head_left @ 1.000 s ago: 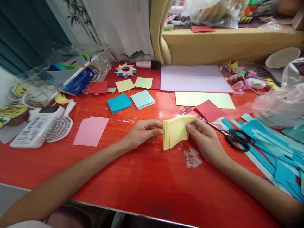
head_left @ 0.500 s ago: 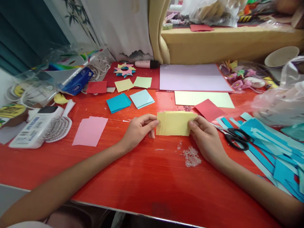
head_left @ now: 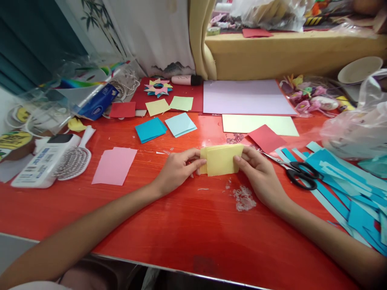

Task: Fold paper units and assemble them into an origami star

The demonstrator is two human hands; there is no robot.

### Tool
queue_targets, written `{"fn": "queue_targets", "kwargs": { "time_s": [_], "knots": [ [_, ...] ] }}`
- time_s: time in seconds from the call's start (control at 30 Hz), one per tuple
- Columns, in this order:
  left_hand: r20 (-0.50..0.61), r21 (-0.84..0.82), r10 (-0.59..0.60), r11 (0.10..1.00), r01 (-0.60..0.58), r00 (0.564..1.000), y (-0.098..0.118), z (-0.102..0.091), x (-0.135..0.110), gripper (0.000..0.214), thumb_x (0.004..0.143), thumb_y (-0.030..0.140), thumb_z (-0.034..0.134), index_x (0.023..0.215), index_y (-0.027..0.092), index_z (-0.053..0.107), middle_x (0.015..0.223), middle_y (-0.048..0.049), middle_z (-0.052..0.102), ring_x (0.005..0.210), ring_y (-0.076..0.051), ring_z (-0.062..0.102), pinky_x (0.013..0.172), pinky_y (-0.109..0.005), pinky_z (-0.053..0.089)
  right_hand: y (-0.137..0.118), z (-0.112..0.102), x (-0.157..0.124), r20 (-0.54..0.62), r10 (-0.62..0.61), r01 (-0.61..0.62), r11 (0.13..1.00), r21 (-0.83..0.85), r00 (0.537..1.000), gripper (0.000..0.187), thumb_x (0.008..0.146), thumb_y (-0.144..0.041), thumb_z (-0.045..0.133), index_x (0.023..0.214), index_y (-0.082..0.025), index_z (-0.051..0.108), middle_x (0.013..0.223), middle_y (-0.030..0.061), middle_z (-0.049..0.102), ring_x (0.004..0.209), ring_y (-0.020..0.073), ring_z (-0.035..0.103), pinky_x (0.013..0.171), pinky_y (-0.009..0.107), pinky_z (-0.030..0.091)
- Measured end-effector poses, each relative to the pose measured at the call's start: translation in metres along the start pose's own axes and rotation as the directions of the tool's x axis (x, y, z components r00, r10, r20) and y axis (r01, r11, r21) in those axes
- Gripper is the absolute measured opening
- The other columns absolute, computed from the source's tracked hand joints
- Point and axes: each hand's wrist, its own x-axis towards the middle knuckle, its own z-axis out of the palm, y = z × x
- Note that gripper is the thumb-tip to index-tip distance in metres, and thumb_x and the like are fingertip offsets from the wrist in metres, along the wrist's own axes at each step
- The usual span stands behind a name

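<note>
A small stack of yellow paper squares (head_left: pixel 221 160) rests on the red table (head_left: pixel 181 229) near its middle. My left hand (head_left: pixel 177 170) pinches the stack's left edge with thumb and fingers. My right hand (head_left: pixel 260 174) grips the right edge, fingers curled behind the sheets. Both hands press the stack together from its two sides.
Black-handled scissors (head_left: pixel 298 172) lie right of my right hand beside a heap of blue paper strips (head_left: pixel 347 181). A red square (head_left: pixel 266 138), blue squares (head_left: pixel 150 129), pink sheets (head_left: pixel 115 165), a hairbrush (head_left: pixel 75 159), a white device (head_left: pixel 42 161) and a paper star (head_left: pixel 158 88) lie around.
The yellow stack stood tilted on edge a second ago, then lay spread wider on the table. Now my hands have pushed it together into a narrower pile.
</note>
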Motion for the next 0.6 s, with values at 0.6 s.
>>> {"fn": "queue_targets", "kwargs": {
  "time_s": [0.6],
  "knots": [
    [-0.145, 0.298, 0.298, 0.922, -0.246, 0.943, -0.0012, 0.0035, -0.0044, 0.021, 0.087, 0.019, 0.054, 0.107, 0.023, 0.058, 0.095, 0.0019, 0.068, 0.069, -0.005, 0.062, 0.059, -0.014, 0.049, 0.0012, -0.0021, -0.0021, 0.035, -0.015, 0.015, 1.000, -0.013, 0.999, 0.010, 0.090, -0.025, 0.051, 0.098, -0.024, 0.057, 0.091, -0.0001, 0.062, 0.084, 0.0113, 0.057, 0.072, 0.022, 0.046]
  ]
}}
